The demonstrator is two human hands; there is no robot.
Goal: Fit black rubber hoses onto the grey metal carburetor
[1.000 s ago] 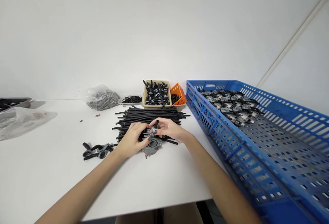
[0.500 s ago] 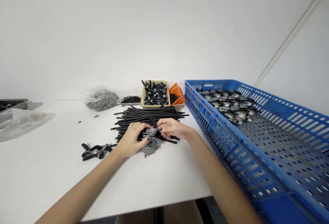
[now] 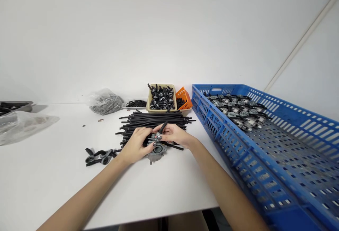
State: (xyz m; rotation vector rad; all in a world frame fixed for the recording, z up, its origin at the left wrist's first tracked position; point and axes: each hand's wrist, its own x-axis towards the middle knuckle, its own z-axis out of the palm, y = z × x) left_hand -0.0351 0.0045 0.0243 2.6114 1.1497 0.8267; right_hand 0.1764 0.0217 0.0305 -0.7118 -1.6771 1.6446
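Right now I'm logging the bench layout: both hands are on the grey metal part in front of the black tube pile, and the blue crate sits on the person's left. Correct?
Not quite. The head view shows the blue crate on the person's right. The rest holds: left hand and right hand are on the grey metal part, in front of the black tube pile.
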